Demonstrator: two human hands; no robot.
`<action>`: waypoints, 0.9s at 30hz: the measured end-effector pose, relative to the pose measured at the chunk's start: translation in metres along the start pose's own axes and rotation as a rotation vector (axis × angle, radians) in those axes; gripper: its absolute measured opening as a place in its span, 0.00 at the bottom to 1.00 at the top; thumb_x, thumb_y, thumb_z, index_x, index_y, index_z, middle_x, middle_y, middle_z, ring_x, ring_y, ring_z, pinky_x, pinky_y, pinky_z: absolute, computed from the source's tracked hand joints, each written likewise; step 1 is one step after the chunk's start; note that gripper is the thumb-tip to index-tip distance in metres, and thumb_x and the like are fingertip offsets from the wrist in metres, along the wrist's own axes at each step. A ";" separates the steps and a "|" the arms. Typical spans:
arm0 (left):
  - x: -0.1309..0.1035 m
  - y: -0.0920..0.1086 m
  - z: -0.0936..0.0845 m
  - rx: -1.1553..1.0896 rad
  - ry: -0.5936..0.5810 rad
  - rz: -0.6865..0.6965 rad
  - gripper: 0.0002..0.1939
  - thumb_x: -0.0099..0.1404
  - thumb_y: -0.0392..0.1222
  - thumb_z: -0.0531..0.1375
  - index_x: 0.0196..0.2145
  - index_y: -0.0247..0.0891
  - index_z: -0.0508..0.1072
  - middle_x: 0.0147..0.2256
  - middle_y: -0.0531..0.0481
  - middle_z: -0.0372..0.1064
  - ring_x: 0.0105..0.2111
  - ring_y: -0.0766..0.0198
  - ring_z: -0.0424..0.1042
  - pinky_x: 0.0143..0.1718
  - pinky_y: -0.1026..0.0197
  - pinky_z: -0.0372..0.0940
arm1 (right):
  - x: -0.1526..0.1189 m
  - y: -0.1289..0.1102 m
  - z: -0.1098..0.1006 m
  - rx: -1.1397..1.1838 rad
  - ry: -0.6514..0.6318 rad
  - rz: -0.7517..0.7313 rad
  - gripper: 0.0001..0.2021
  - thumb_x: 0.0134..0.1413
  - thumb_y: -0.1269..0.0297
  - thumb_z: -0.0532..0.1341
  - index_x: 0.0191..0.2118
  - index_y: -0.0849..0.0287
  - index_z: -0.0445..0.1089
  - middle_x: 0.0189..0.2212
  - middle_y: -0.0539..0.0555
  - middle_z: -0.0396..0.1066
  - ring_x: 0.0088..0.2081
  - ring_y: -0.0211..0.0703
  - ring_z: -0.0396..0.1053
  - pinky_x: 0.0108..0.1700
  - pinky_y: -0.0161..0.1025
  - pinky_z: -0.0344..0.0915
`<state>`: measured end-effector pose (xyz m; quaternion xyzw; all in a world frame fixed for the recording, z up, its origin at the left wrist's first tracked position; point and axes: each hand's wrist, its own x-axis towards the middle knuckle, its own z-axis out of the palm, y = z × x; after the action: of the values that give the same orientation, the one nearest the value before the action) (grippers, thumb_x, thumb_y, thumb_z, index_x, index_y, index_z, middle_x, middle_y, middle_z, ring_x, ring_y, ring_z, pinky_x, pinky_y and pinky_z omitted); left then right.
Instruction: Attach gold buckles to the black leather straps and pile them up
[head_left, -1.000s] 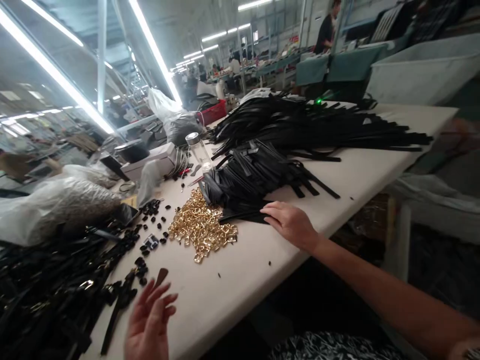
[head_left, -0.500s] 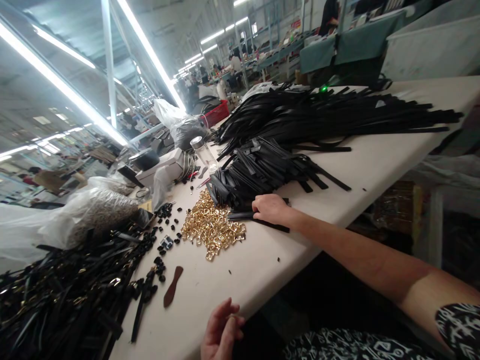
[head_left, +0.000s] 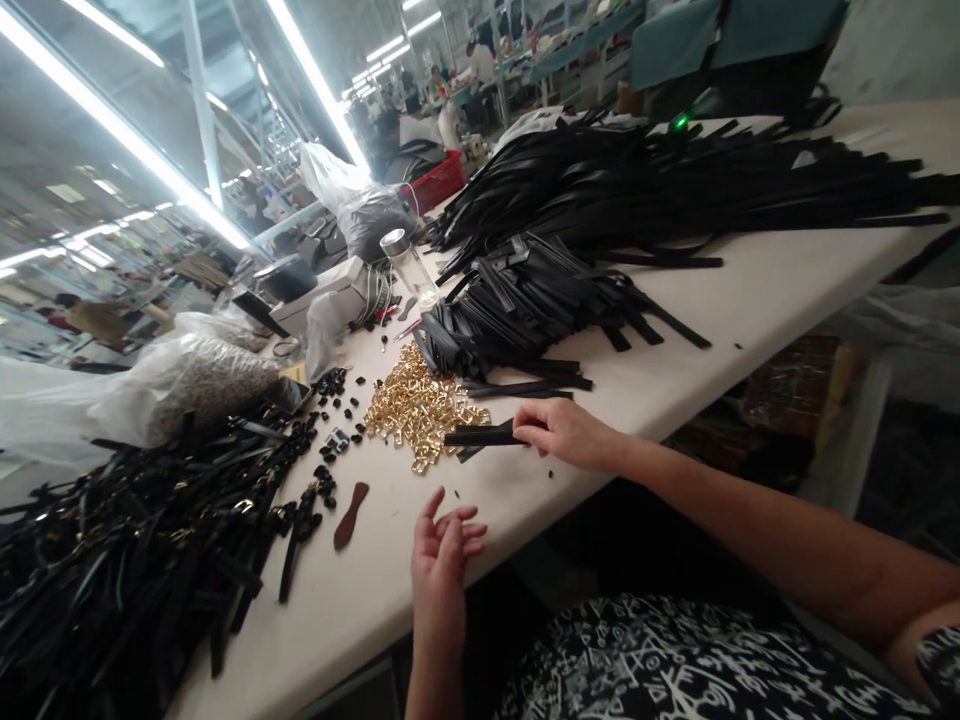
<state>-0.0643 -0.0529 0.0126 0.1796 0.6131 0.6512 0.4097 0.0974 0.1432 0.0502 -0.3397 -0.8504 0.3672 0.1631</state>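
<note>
- here's glossy, gold-toned metal, buckles (head_left: 420,405) at eight o'clock!
- crinkled, see-through plastic, bag (head_left: 202,395) at nine!
- smooth, leather-like black strips (head_left: 480,436) at six!
- smooth, matt tabletop (head_left: 360,590) at seven!

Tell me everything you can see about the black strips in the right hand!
The black strips are flat, narrow, slightly shiny and leather-like. More than one shows; overlap hides the count. The right hand pinches them in its grip and hides the rest. Their visible ends point to picture left, by the gold pile; I can't tell whether they touch it.
</note>
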 end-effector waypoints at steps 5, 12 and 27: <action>0.026 0.009 0.009 0.158 -0.082 0.074 0.33 0.58 0.52 0.68 0.57 0.38 0.65 0.44 0.41 0.74 0.35 0.62 0.77 0.33 0.64 0.71 | -0.002 0.007 0.010 0.194 -0.025 0.056 0.06 0.58 0.71 0.60 0.30 0.61 0.69 0.22 0.48 0.69 0.22 0.37 0.65 0.28 0.33 0.57; 0.036 0.014 0.011 0.037 -0.031 0.079 0.26 0.56 0.48 0.69 0.49 0.37 0.69 0.34 0.49 0.73 0.27 0.69 0.74 0.24 0.71 0.64 | -0.010 0.005 0.013 0.590 -0.219 0.057 0.09 0.56 0.59 0.58 0.32 0.61 0.66 0.25 0.49 0.70 0.19 0.34 0.62 0.23 0.31 0.58; 0.006 0.015 0.017 -0.071 -0.020 -0.148 0.25 0.52 0.47 0.71 0.43 0.36 0.68 0.24 0.58 0.68 0.19 0.72 0.72 0.20 0.73 0.65 | -0.053 -0.021 0.052 0.349 -0.126 -0.137 0.15 0.53 0.70 0.68 0.47 0.60 0.72 0.31 0.49 0.72 0.29 0.38 0.67 0.34 0.34 0.62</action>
<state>-0.0598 -0.0364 0.0279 0.1259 0.5971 0.6386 0.4688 0.0983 0.0691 0.0294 -0.2240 -0.8036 0.5175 0.1904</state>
